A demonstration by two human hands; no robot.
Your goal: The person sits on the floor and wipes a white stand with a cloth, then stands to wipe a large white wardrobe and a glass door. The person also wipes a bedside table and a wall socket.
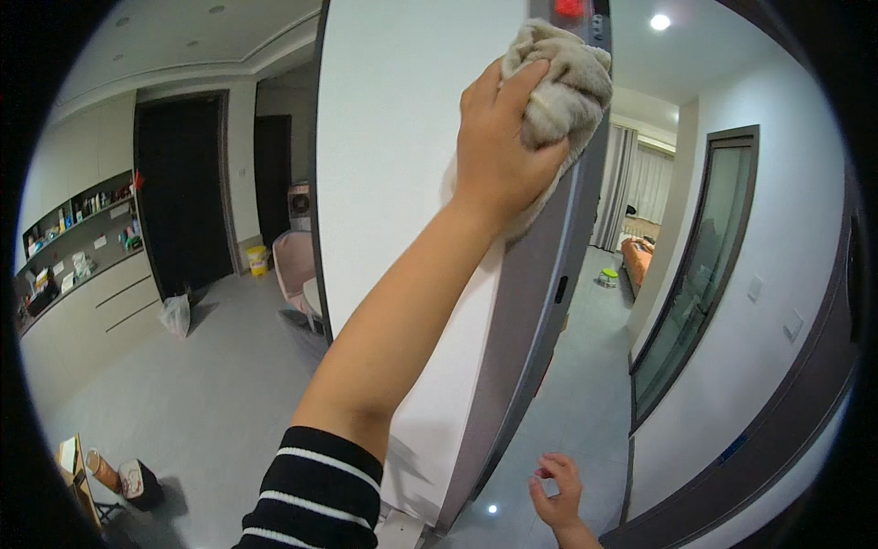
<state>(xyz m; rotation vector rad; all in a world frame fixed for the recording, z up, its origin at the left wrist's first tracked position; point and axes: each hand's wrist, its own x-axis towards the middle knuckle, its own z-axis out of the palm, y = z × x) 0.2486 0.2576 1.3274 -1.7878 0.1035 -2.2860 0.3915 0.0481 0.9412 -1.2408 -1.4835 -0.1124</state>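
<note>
My left arm, in a black sleeve with white stripes, reaches up to the edge of a white wall. My left hand (498, 146) is closed on a crumpled beige-grey cloth (572, 87). The cloth is pressed against the upper part of a grey door frame (521, 302), and its lower end hangs down behind my wrist. Low on the right, well apart from the frame, my right hand (558, 494) is loosely curled with thumb and fingers apart. Nothing shows in it.
Right of the frame, a passage with a glass-paned door (700, 274) leads to a room with a small green stool (607, 275). On the left are a pink chair (294, 270), a yellow bucket (258, 261), a white plastic bag (176, 316) and pale cabinets (82, 343).
</note>
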